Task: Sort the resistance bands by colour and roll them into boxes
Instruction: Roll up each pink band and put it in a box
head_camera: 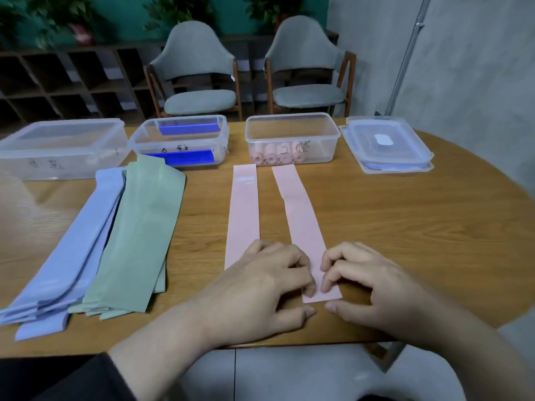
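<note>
The near end of the right pink band (301, 218) is pinched on the desk (405, 227) by curled fingers of the left hand (260, 287) and right hand (373, 285)

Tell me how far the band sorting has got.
Done: several pink rolls sit in the middle clear box, and the bands lie sorted by colour. In hand: both hands, left hand and right hand, pinch the near end of one pink band, starting a roll. Left: the other pink band, the green pile and the blue pile, all flat.
</note>
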`<state>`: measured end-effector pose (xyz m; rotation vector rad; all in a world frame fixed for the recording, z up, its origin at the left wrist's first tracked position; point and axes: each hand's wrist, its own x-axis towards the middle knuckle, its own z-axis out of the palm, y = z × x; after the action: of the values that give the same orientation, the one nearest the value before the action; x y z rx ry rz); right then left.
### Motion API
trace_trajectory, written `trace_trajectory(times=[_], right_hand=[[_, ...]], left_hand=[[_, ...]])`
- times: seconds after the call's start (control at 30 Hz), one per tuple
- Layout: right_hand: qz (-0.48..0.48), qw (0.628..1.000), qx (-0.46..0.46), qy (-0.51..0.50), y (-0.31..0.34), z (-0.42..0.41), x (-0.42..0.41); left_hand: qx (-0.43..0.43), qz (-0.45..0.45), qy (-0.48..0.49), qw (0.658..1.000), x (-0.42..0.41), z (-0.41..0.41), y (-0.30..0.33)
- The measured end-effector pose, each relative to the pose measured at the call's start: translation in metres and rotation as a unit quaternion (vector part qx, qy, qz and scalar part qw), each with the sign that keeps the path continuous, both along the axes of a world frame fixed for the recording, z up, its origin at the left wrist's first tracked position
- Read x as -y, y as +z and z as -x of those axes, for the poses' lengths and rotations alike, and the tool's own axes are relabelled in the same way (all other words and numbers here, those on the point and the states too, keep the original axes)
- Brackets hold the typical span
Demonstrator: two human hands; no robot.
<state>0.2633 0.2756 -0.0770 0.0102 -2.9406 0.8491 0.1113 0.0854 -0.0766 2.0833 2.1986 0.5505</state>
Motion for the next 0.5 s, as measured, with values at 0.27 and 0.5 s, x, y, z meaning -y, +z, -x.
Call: trace_trajectory(times=[0.27,0.5], right_hand=[[0.004,0.999,-0.03,-0.015,0.0034,-0.0008,0.0041],[-0.021,0.998,-0.058,-0.02,0.0018,0.0037,0.0093]], left_hand=[[-0.015,-0.024,0.029,0.999,-0.001,-0.0075,-0.0024],[-0.015,-0.048,0.04,0.998,-0.0077,-0.0055,0.0019]])
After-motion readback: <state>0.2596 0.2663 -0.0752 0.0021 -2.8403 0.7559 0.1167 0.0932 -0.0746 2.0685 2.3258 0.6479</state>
